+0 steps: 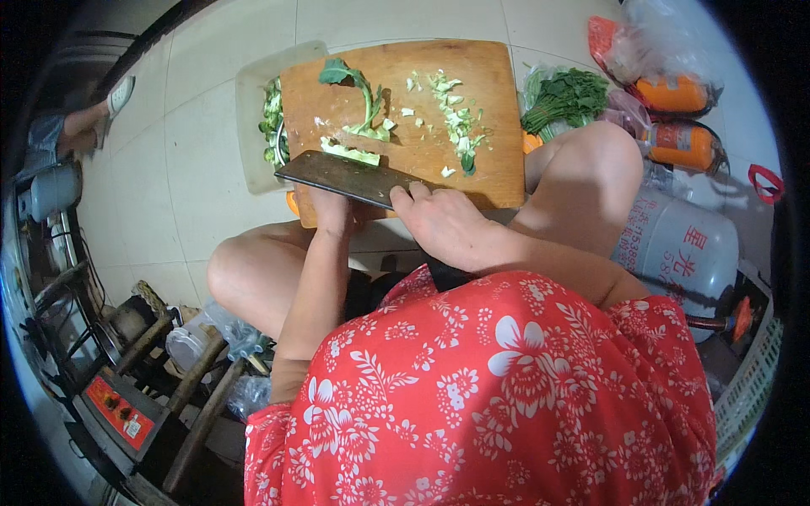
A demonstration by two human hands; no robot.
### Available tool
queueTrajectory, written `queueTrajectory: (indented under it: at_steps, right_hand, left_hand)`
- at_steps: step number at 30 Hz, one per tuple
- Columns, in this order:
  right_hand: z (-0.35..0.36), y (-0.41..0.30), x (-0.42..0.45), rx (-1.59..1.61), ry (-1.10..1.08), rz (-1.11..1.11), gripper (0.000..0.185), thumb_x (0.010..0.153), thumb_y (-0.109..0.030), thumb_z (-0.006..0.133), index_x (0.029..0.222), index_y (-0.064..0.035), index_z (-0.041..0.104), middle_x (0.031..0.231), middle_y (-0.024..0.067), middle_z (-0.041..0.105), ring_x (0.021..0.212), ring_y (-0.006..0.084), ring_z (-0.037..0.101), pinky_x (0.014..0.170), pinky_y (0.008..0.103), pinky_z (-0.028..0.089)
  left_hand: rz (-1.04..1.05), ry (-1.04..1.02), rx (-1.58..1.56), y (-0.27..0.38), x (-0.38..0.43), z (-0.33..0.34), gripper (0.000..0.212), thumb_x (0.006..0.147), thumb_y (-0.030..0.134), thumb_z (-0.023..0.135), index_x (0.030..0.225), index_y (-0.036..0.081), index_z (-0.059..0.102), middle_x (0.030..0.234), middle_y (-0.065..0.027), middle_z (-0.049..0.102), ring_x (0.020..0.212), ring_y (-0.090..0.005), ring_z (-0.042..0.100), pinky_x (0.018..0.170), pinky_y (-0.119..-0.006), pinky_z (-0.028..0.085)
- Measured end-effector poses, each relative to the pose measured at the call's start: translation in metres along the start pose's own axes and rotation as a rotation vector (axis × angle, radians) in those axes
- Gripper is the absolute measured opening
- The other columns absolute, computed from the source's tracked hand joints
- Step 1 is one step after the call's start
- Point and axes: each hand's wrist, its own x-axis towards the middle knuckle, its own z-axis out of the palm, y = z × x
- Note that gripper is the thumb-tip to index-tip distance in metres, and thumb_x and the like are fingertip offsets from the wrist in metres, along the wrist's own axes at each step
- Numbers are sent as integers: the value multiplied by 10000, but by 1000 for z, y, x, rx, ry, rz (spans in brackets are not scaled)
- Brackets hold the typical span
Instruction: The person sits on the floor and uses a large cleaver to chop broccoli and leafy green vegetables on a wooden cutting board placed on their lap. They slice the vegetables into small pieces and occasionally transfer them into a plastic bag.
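A wooden cutting board (417,69) lies in front of me, between and beyond my knees. My right hand (440,218) grips a cleaver (348,179), whose broad dark blade reaches to the left over the board's near part. My left hand (332,205) is partly under the blade; its fingers are hidden, so what it touches cannot be told. Just beyond the blade lies a pale green stem strip (350,152). Farther up is a leafy vegetable stalk (367,101). Chopped pale and green bits (457,117) form a row on the board's right side.
A translucent plastic tub (253,114) with green florets sits partly under the board's left edge. Right of the board are leafy greens (563,95), orange cylinders (680,145) and a grey gas cylinder (683,246). Another person's foot in a light shoe (120,95) is at upper left.
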Motion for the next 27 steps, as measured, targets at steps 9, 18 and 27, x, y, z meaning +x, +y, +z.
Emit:
queueTrajectory:
  at_steps: [9,18,27]
  right_hand:
    - [1,2,2,12,7,-11,212,721,-38,473,918,36,448,750,179,535,649,314,594,533,367,491]
    - [3,4,22,27,46,-54,185,737,-34,467,912,24,459,734,174,557,660,316,598,541,375,491]
    - [-3,3,52,108,-64,-9,154,776,-72,435,898,19,460,708,199,588,672,330,605,539,419,483]
  left_hand:
    - [-152,-56,-37,31,-16,10,194,852,118,485,1018,19,472,955,-64,524,842,-168,534,696,-290,466]
    - [105,-41,162,-3,5,-7,216,789,48,523,990,-31,509,913,-73,571,822,-159,540,709,-271,449]
    - [120,-30,212,13,-2,0,306,688,-41,567,987,-64,510,906,-111,582,805,-196,559,742,-300,448]
